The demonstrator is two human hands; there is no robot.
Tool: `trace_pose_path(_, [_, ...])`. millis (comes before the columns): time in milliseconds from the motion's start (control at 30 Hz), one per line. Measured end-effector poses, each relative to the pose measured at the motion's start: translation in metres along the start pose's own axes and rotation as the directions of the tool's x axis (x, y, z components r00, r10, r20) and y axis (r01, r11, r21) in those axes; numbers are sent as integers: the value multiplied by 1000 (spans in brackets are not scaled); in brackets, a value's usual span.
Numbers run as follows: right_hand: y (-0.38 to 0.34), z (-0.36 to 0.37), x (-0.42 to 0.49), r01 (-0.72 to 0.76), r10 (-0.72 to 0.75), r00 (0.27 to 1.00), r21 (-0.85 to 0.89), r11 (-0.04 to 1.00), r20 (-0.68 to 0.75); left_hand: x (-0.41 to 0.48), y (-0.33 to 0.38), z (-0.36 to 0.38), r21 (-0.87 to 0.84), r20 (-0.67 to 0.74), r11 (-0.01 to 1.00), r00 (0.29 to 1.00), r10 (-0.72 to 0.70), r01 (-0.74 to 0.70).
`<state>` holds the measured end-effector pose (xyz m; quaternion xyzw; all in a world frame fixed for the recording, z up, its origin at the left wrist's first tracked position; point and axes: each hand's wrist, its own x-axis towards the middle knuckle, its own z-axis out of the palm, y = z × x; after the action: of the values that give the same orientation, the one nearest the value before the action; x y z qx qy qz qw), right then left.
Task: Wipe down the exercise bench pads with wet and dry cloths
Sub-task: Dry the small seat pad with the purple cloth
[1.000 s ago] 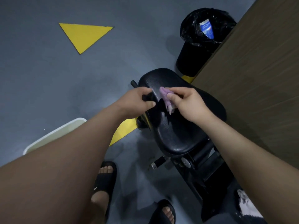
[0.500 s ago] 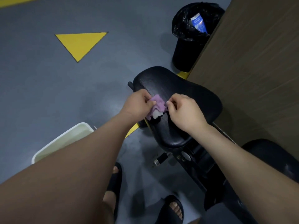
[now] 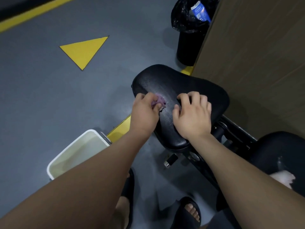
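A black seat pad (image 3: 178,83) of the exercise bench fills the middle of the view. My left hand (image 3: 144,114) grips a small purple cloth (image 3: 160,100) and holds it against the pad's left side. My right hand (image 3: 192,117) rests on the pad beside it, fingers curled, holding nothing. A second black pad (image 3: 279,146) shows at the right edge with a white cloth (image 3: 283,178) lying on it.
A white basin (image 3: 72,152) with water stands on the grey floor at the left. A black bin (image 3: 189,37) with a liner stands beyond the pad, next to a brown wall (image 3: 257,55). My sandalled feet (image 3: 189,212) are below the bench frame.
The purple cloth passed from my right hand to my left hand. My right hand let go and settled on the pad. The view shifted and the second pad came into sight.
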<state>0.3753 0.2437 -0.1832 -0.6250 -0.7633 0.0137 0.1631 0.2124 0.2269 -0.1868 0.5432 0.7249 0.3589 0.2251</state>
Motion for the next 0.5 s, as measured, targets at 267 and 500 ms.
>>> trace_pose_path(267, [0,8,4,-41,41,999,-11,999,-22,79,-27,12,-30,-174,993,978,-117,113])
trace_pose_path(500, [1,11,3,-41,41,997,-1,999,-61,42,-17,-4,-47,35,997,997,-66,67])
